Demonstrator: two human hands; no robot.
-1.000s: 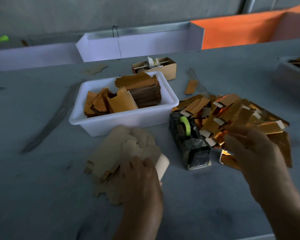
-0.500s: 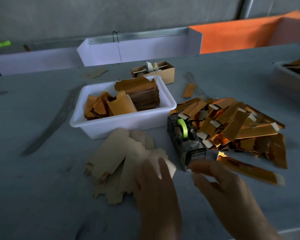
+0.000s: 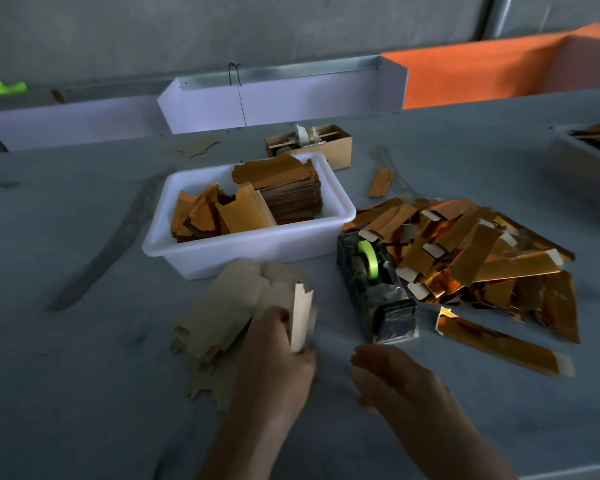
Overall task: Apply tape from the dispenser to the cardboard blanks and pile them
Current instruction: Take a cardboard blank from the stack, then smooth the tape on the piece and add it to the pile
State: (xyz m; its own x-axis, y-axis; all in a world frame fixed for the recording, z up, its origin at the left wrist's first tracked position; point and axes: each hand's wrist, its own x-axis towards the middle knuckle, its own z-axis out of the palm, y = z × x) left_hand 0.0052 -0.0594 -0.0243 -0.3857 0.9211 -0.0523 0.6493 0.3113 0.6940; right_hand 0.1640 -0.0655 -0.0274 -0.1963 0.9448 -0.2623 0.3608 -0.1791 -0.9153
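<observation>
- Your left hand (image 3: 274, 355) sits at about 6 o'clock in the view, fingers curled round one pale cardboard blank (image 3: 301, 320), which stands on edge, lifted off the loose heap of plain blanks (image 3: 222, 313) lying just to its 9 o'clock.
- Your right hand (image 3: 395, 379) is beside it at 5 o'clock, fingers relaxed and apart, holding nothing; a narrow gap of counter (image 3: 84, 375) separates your two hands.
- The tape dispenser (image 3: 374, 289) stands just past your right hand at its 12 o'clock, dark and scuffed, with a green tape roll (image 3: 369, 256) on its hub.
- To the dispenser's 3 o'clock spreads a pile of gold foil blanks (image 3: 482, 251), overlapping at many angles, the nearest touching the dispenser's side.
- One long gold blank (image 3: 499, 344) lies by itself at the pile's near edge, at 4 o'clock from the dispenser.
- A white plastic tub (image 3: 250, 247) sits at the dispenser's 10 o'clock, with a neat stack of brown blanks (image 3: 284, 188) at its right end and loose ones leaning at its left.
- Behind the tub, at 12 o'clock, a small cardboard box (image 3: 340, 147) holds odd parts too small to tell.
- A single stray blank (image 3: 381, 181) lies on the counter to the right of the tub.
</observation>
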